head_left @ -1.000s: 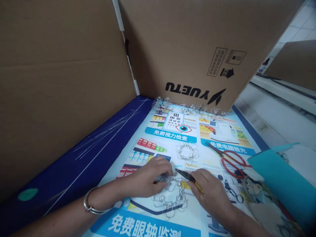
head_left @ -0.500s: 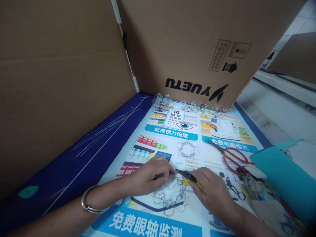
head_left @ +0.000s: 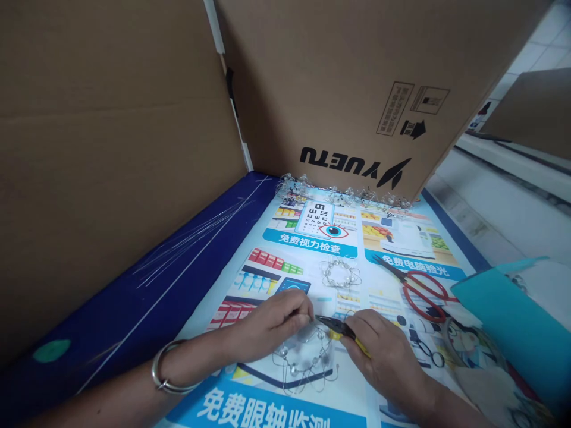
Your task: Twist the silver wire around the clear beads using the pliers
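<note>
My left hand [head_left: 267, 324], a silver bangle on its wrist, pinches the top of a wire ring strung with clear beads [head_left: 303, 359] that lies on the printed poster [head_left: 312, 244]. My right hand [head_left: 379, 351] grips yellow-handled pliers [head_left: 341, 329], their dark jaws pointing left at the spot my left fingers hold. A second, smaller beaded wire ring [head_left: 339, 274] lies just beyond the hands.
Red-handled scissors [head_left: 414, 285] lie to the right of the rings. A teal sheet [head_left: 508, 327] covers the right edge. Cardboard box walls [head_left: 357, 89] stand close at the back and left, with several clear beaded pieces [head_left: 343, 193] along the back box's foot. Thin wires [head_left: 187, 244] lie on the blue strip.
Both hands and the beaded ring have shifted slightly toward me on the poster; the grips look unchanged.
</note>
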The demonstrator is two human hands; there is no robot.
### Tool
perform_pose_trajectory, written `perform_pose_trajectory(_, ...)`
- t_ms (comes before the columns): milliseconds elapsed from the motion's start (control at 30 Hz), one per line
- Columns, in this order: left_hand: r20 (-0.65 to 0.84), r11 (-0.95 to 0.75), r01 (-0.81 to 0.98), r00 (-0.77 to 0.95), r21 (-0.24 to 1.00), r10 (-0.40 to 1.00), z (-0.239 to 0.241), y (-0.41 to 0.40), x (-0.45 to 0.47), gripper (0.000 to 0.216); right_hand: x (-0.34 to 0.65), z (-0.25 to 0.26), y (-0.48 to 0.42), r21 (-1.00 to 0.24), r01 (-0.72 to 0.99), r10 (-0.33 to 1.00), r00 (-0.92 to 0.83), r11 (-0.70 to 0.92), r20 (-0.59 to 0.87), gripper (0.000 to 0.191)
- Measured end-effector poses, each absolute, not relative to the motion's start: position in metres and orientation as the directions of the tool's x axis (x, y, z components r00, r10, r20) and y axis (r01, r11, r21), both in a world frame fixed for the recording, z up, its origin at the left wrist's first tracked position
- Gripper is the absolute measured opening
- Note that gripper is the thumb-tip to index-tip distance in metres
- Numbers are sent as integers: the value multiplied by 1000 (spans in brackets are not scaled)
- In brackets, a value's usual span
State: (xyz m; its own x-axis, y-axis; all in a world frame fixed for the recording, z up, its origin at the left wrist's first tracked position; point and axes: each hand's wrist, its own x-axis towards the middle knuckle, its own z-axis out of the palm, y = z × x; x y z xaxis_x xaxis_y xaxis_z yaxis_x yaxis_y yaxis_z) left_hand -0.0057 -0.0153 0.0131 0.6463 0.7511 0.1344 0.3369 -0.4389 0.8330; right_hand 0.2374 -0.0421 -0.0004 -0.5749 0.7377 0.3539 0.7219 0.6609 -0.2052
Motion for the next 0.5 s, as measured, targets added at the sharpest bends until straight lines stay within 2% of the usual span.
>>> perform_pose_trajectory(500,108,-435,393,630,810,769,10,-21,0,16,236,-1,-44,-213,720,738,-570,660,361,14)
